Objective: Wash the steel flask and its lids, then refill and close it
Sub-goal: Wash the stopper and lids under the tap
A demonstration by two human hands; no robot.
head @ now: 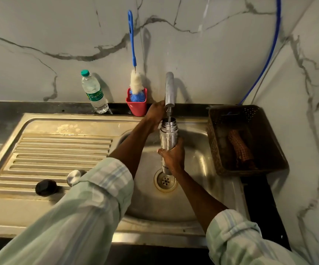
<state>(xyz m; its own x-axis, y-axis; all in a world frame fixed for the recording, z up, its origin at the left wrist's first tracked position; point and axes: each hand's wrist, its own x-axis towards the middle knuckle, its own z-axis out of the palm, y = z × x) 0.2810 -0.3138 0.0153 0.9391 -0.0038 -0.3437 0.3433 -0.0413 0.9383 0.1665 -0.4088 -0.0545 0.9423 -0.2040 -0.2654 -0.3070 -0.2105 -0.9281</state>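
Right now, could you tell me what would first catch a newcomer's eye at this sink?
The shiny steel flask, held in the right hand under the chrome tap above the steel sink basin. Behind it, a long blue-handled bottle brush stands in a red cup. The left hand reaches beside the tap.

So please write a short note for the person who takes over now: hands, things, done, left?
Right hand grips the flask upright over the sink, mouth under the tap.
Left hand is at the tap; grip unclear.
Steel lid and black lid lie on the drainboard.
Done: flask opened.
Left: cannot tell if washing or refilling; finish, then fit both lids.
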